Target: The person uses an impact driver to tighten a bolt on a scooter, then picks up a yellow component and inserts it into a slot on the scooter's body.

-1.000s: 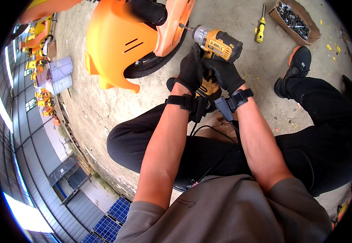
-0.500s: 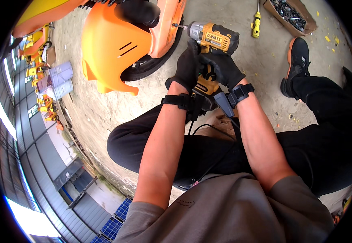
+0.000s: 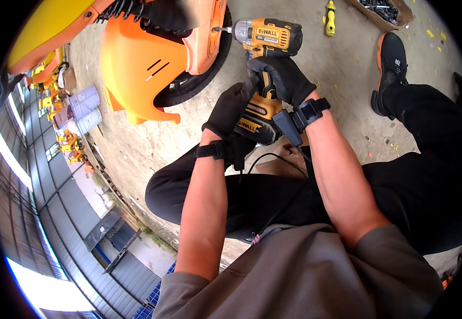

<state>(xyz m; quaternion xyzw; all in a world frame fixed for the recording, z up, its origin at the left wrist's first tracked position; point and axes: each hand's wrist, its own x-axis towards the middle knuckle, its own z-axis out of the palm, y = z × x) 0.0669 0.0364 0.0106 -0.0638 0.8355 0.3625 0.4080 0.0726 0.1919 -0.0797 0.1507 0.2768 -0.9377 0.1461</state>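
Observation:
A yellow-and-black cordless impact driver (image 3: 271,36) points left, its bit meeting a fastener in the orange plastic leg (image 3: 204,50) of a vehicle part. Wrapped round the driver's handle is my black-gloved right hand (image 3: 286,80). My gloved left hand (image 3: 228,109) is closed against the near side of the handle, just above the battery, with its fingertips partly hidden. Left of the leg sits a broad orange fender (image 3: 135,69) with two slots, over a black tyre (image 3: 185,93).
A yellow screwdriver (image 3: 330,20) lies on the concrete floor, near a cardboard box (image 3: 388,21) of small dark fasteners. My shoe (image 3: 392,66) rests at the right. A yellow-orange body panel (image 3: 55,32) and a black spring (image 3: 127,8) fill the upper left.
My left hand has slid from the driver's front down beside its handle. The driver and vehicle parts now appear slightly higher and further left in view.

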